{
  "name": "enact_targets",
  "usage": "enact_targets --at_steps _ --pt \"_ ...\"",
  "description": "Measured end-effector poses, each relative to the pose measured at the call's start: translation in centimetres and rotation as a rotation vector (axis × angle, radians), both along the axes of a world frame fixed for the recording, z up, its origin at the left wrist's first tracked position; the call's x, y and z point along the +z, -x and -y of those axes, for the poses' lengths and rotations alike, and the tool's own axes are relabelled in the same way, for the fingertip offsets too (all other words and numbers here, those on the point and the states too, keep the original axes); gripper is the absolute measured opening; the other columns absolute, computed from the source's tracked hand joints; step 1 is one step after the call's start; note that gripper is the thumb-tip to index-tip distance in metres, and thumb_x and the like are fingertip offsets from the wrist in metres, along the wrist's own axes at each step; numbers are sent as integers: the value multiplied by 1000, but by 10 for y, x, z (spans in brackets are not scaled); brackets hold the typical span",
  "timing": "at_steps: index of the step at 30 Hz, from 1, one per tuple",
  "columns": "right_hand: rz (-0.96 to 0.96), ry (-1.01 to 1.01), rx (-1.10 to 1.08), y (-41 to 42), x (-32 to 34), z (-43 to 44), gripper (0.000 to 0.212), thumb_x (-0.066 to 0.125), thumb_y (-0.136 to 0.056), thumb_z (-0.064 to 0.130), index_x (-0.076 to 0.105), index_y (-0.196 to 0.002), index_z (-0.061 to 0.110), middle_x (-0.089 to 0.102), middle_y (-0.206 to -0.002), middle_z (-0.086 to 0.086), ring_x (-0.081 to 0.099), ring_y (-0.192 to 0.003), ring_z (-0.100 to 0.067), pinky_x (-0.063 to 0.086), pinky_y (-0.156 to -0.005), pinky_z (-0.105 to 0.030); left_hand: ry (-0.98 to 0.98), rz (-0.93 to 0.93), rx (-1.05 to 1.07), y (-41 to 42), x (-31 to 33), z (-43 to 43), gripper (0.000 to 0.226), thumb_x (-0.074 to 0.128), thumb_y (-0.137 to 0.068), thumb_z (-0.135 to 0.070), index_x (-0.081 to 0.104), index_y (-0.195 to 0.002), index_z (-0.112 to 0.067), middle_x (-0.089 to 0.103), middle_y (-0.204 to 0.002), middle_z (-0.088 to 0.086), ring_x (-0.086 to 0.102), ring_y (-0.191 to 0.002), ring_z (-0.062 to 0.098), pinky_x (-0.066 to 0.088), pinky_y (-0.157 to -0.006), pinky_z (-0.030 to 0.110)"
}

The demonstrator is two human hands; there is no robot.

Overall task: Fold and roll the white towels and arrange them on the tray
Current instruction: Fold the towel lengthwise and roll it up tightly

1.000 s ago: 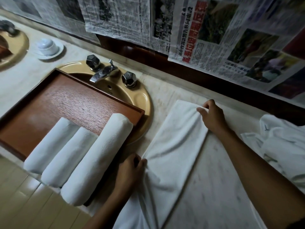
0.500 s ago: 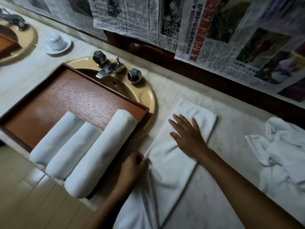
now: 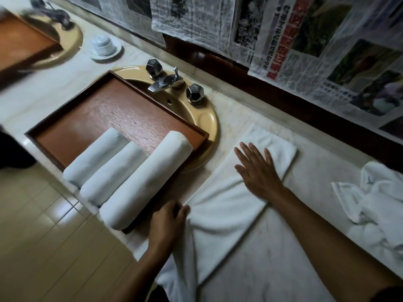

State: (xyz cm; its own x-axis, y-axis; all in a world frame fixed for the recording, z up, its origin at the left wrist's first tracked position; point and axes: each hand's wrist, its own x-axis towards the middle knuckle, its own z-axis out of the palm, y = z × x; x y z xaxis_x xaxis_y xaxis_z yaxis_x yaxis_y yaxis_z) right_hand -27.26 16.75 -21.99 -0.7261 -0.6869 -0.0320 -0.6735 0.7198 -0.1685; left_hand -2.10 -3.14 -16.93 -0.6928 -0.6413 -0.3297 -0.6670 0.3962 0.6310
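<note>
Folded white towel (image 3: 226,216) is held flat on the counter (image 3: 316,175), just right of the tray (image 3: 122,114).
Its near end is cut off by the frame. It is pressed by the right hand (image 3: 259,173), fingers straight and spread; its left edge is pinched by the left hand (image 3: 168,223), fingertips partly hidden. Three rolled towels (image 3: 122,177) are laid touching on the tray; bare counter is left before the loose pile (image 3: 379,205).

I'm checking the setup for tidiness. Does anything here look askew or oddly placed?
Yes. The tray sits across the sink rather than flat on the counter, and the three rolled towels stick out past its near rim. The rightmost roll is the longest.
</note>
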Motion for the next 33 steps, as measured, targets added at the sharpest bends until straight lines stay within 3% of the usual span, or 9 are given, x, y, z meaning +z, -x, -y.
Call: enact_targets --at_steps 5,8,13,15,18,23,25,29,33 --pt "-25 25 -19 -1 0 1 60 14 -106 54 25 -162 34 18 -171 5 8 -159 -20 10 -125 -55 17 37 29 2 -7 -4 27 67 -95 -43 61 -81 -22 65 -76 -5 61 -73 15 41 -61 31" --pt "-110 214 -23 -31 11 15 51 34 -107 41 47 -153 23 38 -162 -10 29 -152 -33 22 -122 -57 17 53 30 2 -8 -2 28 66 -95 -45 60 -81 -22 67 -78 -4 63 -76 19 43 -62 32" --pt "-96 299 167 -118 -7 36 40 47 -103 34 64 -136 17 55 -148 -9 46 -143 -29 27 -120 -57 4 66 24 4 -8 0 28 68 -94 -45 62 -82 -20 66 -77 -5 62 -74 16 45 -62 33" --pt "-51 212 165 -124 -13 31 48 44 -104 39 54 -147 21 43 -160 -5 35 -150 -26 22 -122 -57 -184 59 47 5 -6 4 31 73 -92 -41 66 -81 -13 67 -76 0 61 -70 17 44 -60 31" --pt "-54 140 186 -119 -10 26 51 38 -105 43 47 -153 26 36 -165 -1 27 -154 -24 19 -123 -56 -827 -20 119 -9 5 12 50 84 -80 -45 67 -88 1 63 -83 19 56 -77 28 44 -72 37" --pt "-33 100 190 -117 -9 19 54 35 -105 46 42 -156 30 30 -167 2 20 -156 -23 15 -125 -55 -1047 -104 149 -52 15 6 31 76 -88 -38 68 -95 -10 63 -90 17 57 -82 29 45 -69 33" --pt "-31 98 194 -117 -8 18 54 35 -104 46 42 -155 30 30 -167 2 20 -156 -22 15 -124 -56 -915 -166 175 -61 19 5 21 72 -93 -31 68 -86 -11 67 -83 13 61 -78 24 47 -69 31" --pt "-28 130 193 -116 -9 15 53 38 -103 44 43 -154 29 33 -165 1 21 -156 -22 18 -124 -56 -115 -57 100 -68 3 10 27 76 -91 -35 64 -74 -18 67 -72 -5 61 -66 11 42 -57 26" --pt "-28 134 199 -116 -10 18 53 38 -103 44 43 -154 30 34 -165 1 22 -155 -23 18 -124 -55 80 -64 96 -73 -9 4 31 74 -90 -38 56 -70 -21 60 -67 -7 58 -68 16 41 -60 32"
